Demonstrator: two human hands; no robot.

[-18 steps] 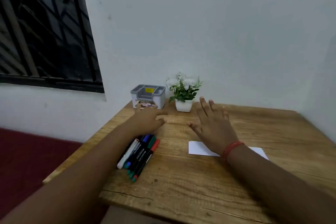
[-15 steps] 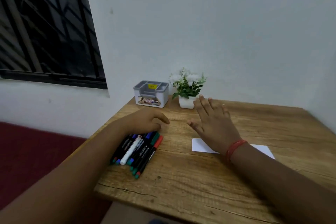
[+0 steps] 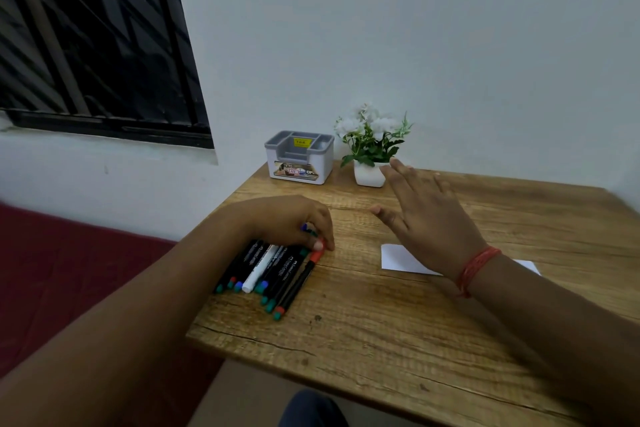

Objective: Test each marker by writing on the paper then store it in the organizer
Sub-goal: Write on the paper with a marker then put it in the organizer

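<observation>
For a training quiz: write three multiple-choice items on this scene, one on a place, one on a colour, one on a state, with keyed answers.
1. The organizer stands:
A. on the paper
B. at the table's far edge, beside the potted plant
C. on the floor

2. The band on the right wrist is:
A. red
B. blue
C. yellow

3. The right hand is:
A. gripping a marker
B. fisted
C. open, holding nothing

Answers:
B, it sits by the wall left of the plant.
A, a red wristband shows.
C, its fingers are spread above the paper.
</observation>
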